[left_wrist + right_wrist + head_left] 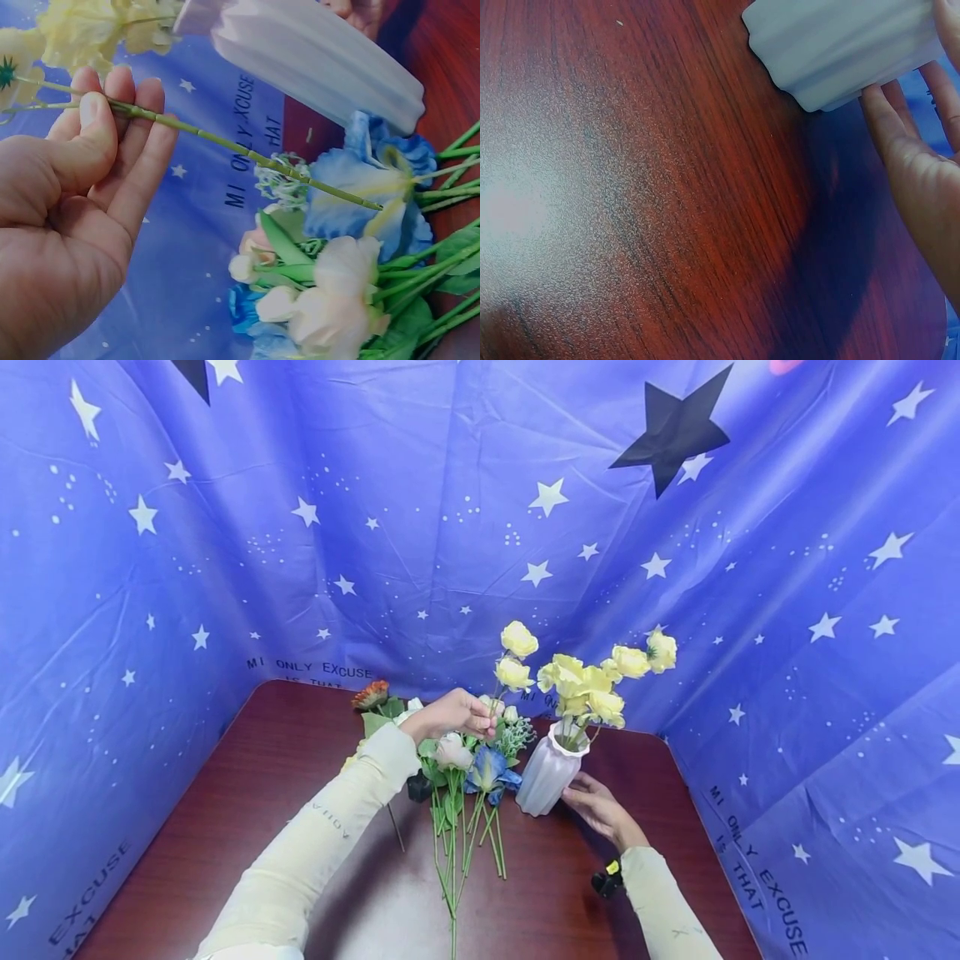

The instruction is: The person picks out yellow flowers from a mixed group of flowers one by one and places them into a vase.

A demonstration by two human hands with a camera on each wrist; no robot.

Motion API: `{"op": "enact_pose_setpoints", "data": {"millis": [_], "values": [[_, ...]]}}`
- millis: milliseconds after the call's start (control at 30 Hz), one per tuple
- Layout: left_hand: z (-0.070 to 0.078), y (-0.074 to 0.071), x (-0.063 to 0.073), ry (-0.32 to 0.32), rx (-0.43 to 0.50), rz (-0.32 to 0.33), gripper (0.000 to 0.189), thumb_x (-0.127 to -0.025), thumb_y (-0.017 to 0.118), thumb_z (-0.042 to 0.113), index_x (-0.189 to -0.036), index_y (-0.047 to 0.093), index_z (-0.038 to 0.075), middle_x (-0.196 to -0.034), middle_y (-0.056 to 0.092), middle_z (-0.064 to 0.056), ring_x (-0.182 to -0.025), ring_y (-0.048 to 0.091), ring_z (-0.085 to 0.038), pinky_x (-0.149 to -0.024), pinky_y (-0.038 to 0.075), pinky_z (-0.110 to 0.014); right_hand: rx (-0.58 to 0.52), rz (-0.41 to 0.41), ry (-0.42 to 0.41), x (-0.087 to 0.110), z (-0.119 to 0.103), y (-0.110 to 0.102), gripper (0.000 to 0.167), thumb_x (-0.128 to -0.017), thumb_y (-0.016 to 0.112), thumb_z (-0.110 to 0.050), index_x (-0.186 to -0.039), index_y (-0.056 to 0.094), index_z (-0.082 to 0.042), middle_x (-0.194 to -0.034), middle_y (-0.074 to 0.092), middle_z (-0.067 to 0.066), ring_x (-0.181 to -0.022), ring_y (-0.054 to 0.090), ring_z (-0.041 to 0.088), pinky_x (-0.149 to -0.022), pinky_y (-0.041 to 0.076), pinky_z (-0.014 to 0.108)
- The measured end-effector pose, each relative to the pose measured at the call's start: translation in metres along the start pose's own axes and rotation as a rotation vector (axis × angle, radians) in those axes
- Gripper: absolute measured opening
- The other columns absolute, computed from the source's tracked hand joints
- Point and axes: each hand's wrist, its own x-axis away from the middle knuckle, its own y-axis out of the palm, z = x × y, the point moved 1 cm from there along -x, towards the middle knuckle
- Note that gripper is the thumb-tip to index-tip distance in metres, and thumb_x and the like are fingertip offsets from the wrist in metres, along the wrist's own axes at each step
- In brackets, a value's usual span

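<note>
My left hand (461,717) pinches the thin green stem (255,156) of a yellow artificial flower (516,658) between thumb and fingers. Its two blooms stand above the hand in the head view, and the stem's lower end points toward the vase side. A white ribbed vase (551,777) with a wavy rim stands to the right, holding several yellow flowers (581,685). Low on its right side, my right hand (600,806) holds the vase. In the right wrist view, the thumb lies on one side of it and the fingers on the other, partly hidden.
A pile of artificial flowers lies left of the vase: a blue flower (489,770), a pale rose (453,750) and an orange flower (371,694). Their green stems (453,877) extend toward the near edge of the brown table (225,827). Blue star-printed cloth (420,527) surrounds the table.
</note>
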Motion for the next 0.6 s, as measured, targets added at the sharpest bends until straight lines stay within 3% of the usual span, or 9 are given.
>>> {"op": "enact_pose_setpoints", "data": {"millis": [267,467,600], "values": [[0.021,0.001,-0.001,0.035,-0.062,-0.039,0.015,-0.098,0.06,-0.006,-0.105,0.069,-0.016,-0.083,0.075,-0.004,-0.085,0.073,-0.014,-0.103,0.059,-0.047,0.013,0.004,-0.006,0.001,0.001,-0.001,0.042,-0.1,0.041,0.016,-0.115,0.06,-0.019,-0.112,0.068,-0.003,-0.103,0.067,0.007,-0.095,0.058,0.018],[0.04,-0.002,-0.004,0.06,-0.041,-0.046,0.013,-0.097,0.059,-0.007,-0.102,0.07,-0.013,-0.098,0.075,-0.023,-0.093,0.075,-0.023,-0.104,0.058,-0.048,0.023,0.003,-0.009,0.001,0.001,-0.002,0.042,-0.1,0.042,0.016,-0.115,0.059,-0.019,-0.112,0.068,-0.003,-0.104,0.067,0.007,-0.098,0.057,0.018],[0.053,-0.003,-0.006,0.074,-0.042,-0.043,0.016,-0.097,0.059,-0.006,-0.108,0.067,-0.015,-0.098,0.075,-0.022,-0.091,0.075,-0.023,-0.103,0.059,-0.048,0.027,-0.001,-0.009,0.001,0.001,-0.003,0.042,-0.1,0.041,0.016,-0.116,0.058,-0.018,-0.113,0.067,-0.003,-0.105,0.066,0.008,-0.099,0.057,0.019]]}}
